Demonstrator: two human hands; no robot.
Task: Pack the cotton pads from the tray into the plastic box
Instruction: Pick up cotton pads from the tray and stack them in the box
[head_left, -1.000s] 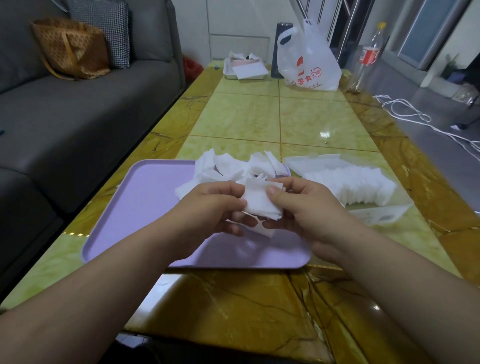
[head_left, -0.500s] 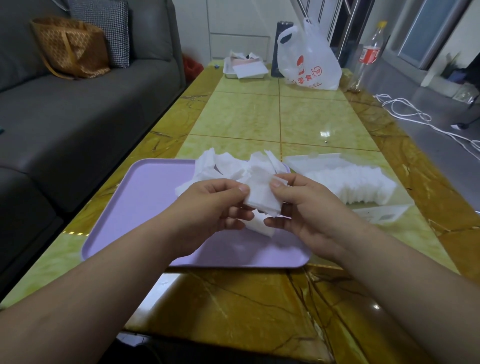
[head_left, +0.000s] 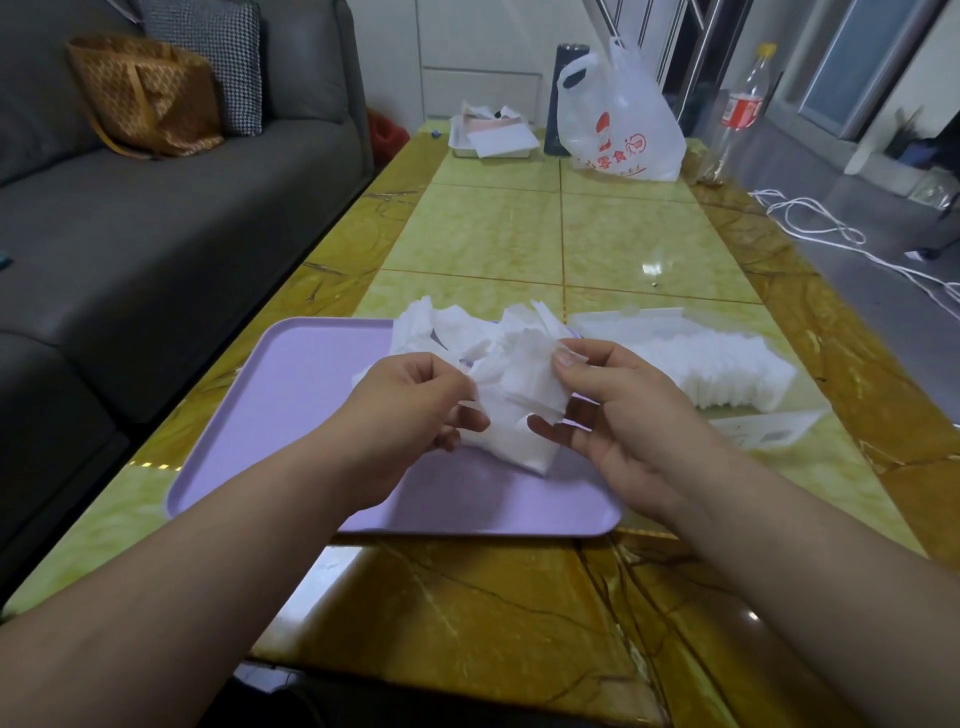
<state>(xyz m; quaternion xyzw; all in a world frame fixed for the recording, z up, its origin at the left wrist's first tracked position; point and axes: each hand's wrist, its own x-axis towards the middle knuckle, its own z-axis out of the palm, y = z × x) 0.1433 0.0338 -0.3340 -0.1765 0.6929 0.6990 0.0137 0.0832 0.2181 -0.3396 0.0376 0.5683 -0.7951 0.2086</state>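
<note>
A lilac tray (head_left: 306, 395) lies on the marble table with a loose heap of white cotton pads (head_left: 447, 327) at its far right corner. Over the tray both hands hold a small bunch of cotton pads (head_left: 519, 395) between them. My left hand (head_left: 415, 410) pinches its left edge and my right hand (head_left: 608, 410) pinches its top right corner. The clear plastic box (head_left: 649, 319) stands to the right of the tray, with a packed row of pads (head_left: 722, 369) in it.
A grey sofa with a brown bag (head_left: 145, 98) runs along the left. At the table's far end stand a white tray of papers (head_left: 493, 137), a white shopping bag (head_left: 618, 119) and a bottle (head_left: 737, 111). White cables (head_left: 810, 228) trail on the floor at right.
Both hands have lifted the bunch of pads slightly and spread a little apart, with the pads fanned out wider between them.
</note>
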